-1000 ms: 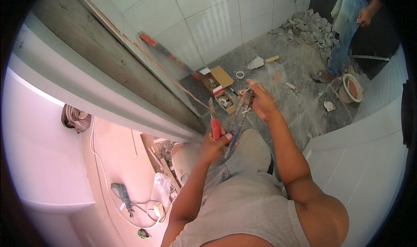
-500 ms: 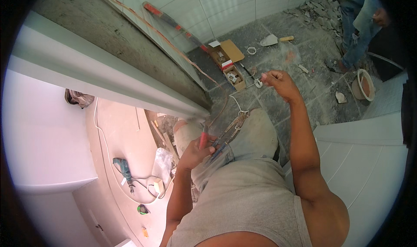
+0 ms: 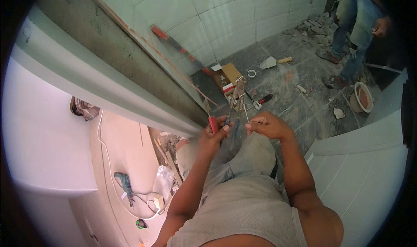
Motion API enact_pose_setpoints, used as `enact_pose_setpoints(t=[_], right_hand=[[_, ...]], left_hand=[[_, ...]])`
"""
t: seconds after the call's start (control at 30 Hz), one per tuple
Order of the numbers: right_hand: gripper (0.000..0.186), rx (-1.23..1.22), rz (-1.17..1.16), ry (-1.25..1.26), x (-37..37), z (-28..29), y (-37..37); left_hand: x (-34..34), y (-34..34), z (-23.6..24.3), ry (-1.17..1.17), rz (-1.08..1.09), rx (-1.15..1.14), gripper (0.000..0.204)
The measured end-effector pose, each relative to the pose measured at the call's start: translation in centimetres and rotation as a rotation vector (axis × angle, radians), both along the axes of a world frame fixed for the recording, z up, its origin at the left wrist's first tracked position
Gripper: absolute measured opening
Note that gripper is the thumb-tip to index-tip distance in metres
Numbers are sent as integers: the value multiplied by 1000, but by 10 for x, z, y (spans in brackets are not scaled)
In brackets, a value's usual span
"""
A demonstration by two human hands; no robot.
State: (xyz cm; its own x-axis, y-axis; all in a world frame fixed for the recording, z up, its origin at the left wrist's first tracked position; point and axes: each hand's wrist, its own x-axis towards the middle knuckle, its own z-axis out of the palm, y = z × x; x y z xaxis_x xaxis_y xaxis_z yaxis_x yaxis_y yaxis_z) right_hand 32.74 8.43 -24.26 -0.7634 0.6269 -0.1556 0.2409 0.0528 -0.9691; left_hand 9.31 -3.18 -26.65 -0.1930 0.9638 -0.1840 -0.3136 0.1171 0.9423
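Note:
My left hand (image 3: 215, 136) is closed around long-handled pincers (image 3: 232, 101) with rusty jaws and dark handles. The same hand grips a red-handled tool (image 3: 213, 124), whose narrow tip points away from me; its kind is unclear. White cord (image 3: 246, 113) is looped about the pincers' head and runs down toward me. Its lower end is pinched between the thumb and finger of my right hand (image 3: 268, 126). The pincers stand over my knees, jaws pointing at the cardboard box (image 3: 234, 71) on the floor.
A red-and-black handled tool (image 3: 264, 100), a tape roll (image 3: 251, 73) and a trowel (image 3: 269, 63) lie on the dusty tiles. At right are a bucket (image 3: 361, 97) and another person's legs (image 3: 358, 34), near rubble (image 3: 315, 29). A drill (image 3: 124, 185) lies left, beyond the door frame (image 3: 108, 90).
My left hand has raised the pincers and red-handled tool forward and to the right. My right hand has come back toward me, now close beside the left. The other person has shifted stance.

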Motion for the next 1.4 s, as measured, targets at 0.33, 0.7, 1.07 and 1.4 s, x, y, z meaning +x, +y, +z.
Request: enact_pose_setpoints(t=[0.33, 0.7, 1.07, 1.4], right_hand=[[36, 257, 254, -4, -19, -39, -13], [43, 179, -911, -339, 127, -5, 55], [48, 295, -384, -376, 45, 50, 41], [58, -657, 83, 770, -51, -45, -26]], left_hand=[[35, 73, 52, -289, 13, 194, 51], [-11, 56, 54, 117, 71, 213, 45], [-4, -13, 53, 72, -99, 21, 50], [13, -24, 62, 214, -185, 156, 54]])
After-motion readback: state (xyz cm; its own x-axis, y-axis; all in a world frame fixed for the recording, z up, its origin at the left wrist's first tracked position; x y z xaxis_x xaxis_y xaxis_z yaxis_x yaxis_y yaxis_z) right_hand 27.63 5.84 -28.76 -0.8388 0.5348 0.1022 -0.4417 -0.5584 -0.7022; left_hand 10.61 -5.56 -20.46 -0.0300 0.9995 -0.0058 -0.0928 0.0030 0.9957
